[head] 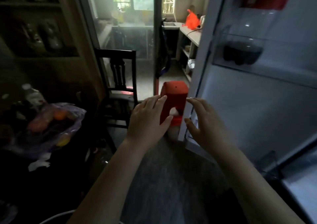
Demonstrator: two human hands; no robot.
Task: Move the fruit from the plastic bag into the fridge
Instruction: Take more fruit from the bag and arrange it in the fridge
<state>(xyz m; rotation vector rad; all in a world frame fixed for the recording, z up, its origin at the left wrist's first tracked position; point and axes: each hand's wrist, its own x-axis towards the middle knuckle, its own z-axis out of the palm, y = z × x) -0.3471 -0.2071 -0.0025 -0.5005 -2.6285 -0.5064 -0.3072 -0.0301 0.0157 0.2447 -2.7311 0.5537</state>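
A translucent purple plastic bag lies on the dark table at the left, with orange and yellow fruit showing through it. The fridge door stands open at the right, its white inner side and a door shelf facing me. My left hand and my right hand are both stretched out in front of me with relaxed, straight fingers. Neither holds anything. The right hand's fingertips are near the edge of the fridge door. The inside of the fridge is out of view.
A red box-shaped object stands on the floor behind my hands. A dark wooden chair sits between the table and the doorway. A dark container rests in the door shelf. An orange bag lies on the far counter.
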